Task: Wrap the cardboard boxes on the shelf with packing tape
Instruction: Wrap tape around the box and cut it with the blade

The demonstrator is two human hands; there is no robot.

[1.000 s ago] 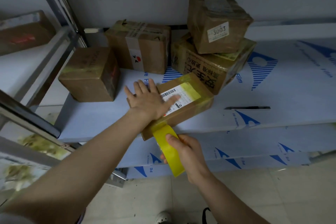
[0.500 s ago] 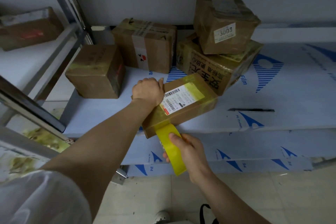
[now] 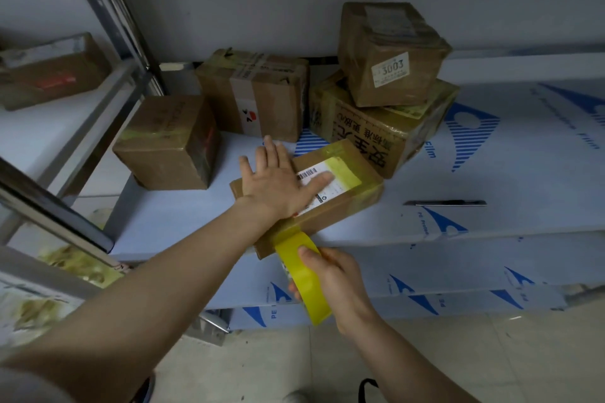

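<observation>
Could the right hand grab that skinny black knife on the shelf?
Probably, but not yet: the right hand grips the yellow tape roll. Nothing lies between it and the utility knife on the shelf.

1. A dark utility knife point(image 3: 445, 203) is lying flat on blue-printed protective film point(image 3: 523, 173).
2. Crumpled yellowish scraps point(image 3: 77, 267) are sitting at lower left.
3. A pale tiled floor point(image 3: 491, 357) is showing below, with a shoe tip point(image 3: 294, 397) at the frame's bottom edge.

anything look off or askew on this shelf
The box labelled 3003 sits tilted and skewed on the printed box below it. The flat box under the left hand juts past the shelf's front edge, where the right hand grips the yellow tape roll.
</observation>
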